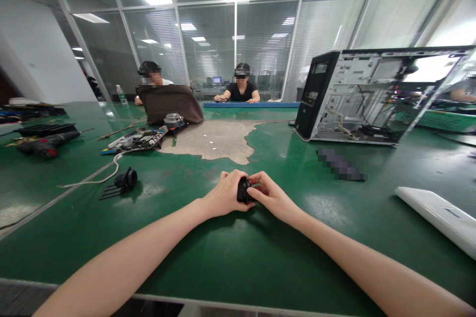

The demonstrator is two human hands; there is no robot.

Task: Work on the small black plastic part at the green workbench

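A small black part (243, 191) is held between both hands, just above or on the green table (223, 257). My left hand (228, 193) wraps round its left side. My right hand (268, 194) grips it from the right, with the thumb and fingertips on its edge. The fingers hide much of its shape. To the left on the table lies another black part with long prongs (126, 180). A circuit board (139, 139) with a white cable rests farther back on the left.
An open computer case (349, 99) stands at the back right. A white box (439, 213) lies at the right edge, a dark blurred object (341, 164) nearer the middle. A power drill (48, 143) is far left, a brown bag (169, 104) behind the board. Two people sit across the table.
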